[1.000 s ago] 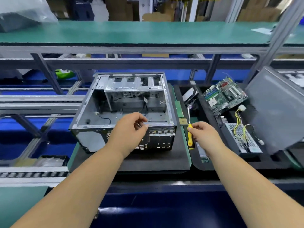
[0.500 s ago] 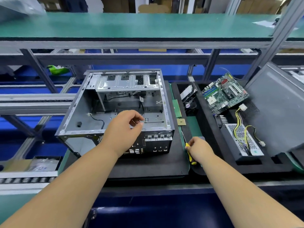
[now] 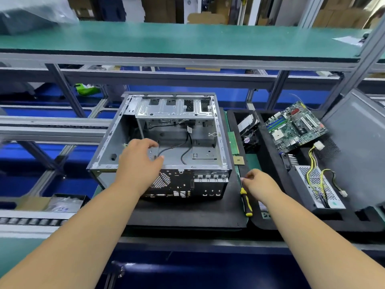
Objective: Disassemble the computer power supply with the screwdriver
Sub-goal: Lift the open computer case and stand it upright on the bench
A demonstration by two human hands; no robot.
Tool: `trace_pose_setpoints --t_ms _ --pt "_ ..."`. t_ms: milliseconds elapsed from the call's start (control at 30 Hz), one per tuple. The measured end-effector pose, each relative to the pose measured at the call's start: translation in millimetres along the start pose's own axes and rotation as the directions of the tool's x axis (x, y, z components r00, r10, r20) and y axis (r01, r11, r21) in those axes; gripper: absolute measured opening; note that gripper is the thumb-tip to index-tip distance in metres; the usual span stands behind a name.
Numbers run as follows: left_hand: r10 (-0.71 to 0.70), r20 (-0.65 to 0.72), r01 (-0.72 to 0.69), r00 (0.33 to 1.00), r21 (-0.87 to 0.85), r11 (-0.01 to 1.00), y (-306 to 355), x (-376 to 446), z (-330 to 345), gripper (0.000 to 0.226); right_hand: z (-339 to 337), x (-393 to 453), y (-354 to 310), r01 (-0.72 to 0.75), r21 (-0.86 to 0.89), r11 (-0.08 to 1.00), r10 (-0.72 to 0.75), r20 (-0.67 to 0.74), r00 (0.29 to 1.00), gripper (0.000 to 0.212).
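Looking down, head view: the power supply [image 3: 318, 187] already sits out of the case [image 3: 166, 142], in the foam tray [image 3: 270, 222] at right, cover on, so opening it remains. Screwdriver [image 3: 245, 202] lies beside the right hand [image 3: 260, 184], fingers loosely curled, gripping nothing. Left hand [image 3: 138, 161] reaches over the case rim, empty-looking.

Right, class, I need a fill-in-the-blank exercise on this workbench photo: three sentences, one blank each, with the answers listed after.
1. The screwdriver lying beside the right hand has a yellow and ____ handle.
2. The left hand reaches into the open computer ____.
3. The green motherboard lies to the ____ of the case.

Missing words: black; case; right
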State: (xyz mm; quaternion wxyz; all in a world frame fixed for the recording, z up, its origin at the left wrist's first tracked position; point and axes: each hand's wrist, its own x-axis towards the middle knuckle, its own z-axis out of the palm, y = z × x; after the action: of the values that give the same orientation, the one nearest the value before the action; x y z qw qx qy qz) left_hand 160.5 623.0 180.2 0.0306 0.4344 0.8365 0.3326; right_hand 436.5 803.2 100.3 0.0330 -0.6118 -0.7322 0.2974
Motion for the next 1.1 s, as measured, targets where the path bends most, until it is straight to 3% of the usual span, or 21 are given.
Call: trace_pose_setpoints --t_ms 133,233,367,667,833,1000,1100 --pt "-0.25 0.014 0.234 0.968 0.301 0.925 -19.8 3.6 -8.4 0.05 -20.8 -3.4 -44.4 0.173 0.25 0.953 -0.147 -0.118 0.982 0.029" --pt "-0.303 0.081 0.263 0.949 0.323 0.909 -30.4 4.7 -3.1 0.055 -30.4 -7.4 -80.4 0.274 0.329 0.904 -0.244 -0.132 0.961 0.037" --pt "-0.219 0.082 0.185 0.972 0.302 0.935 -43.6 8.3 4.2 0.048 -30.8 -6.4 -106.5 0.367 0.182 0.912 -0.351 -0.112 0.929 0.049" --pt "-0.097 0.11 0.067 0.989 0.247 0.967 -77.3 43.7 -11.2 0.037 -19.0 -10.5 -136.4 0.363 -0.048 0.931 -0.365 -0.158 0.917 0.046" --pt "-0.028 0.187 -0.005 0.982 0.175 0.985 -95.3 75.8 -24.9 0.038 -8.6 -21.9 -165.9 0.27 -0.215 0.938 -0.315 -0.211 0.925 0.048" --pt "0.066 0.29 -0.107 0.955 0.126 0.986 -111.3 109.0 -39.4 0.042 5.9 -33.9 -189.5 0.177 -0.367 0.913 -0.272 -0.227 0.935 0.036" --pt "0.091 0.322 -0.136 0.942 0.122 0.983 -115.4 119.9 -44.3 0.046 10.9 -37.0 -194.7 0.155 -0.391 0.907 -0.258 -0.227 0.939 0.044"
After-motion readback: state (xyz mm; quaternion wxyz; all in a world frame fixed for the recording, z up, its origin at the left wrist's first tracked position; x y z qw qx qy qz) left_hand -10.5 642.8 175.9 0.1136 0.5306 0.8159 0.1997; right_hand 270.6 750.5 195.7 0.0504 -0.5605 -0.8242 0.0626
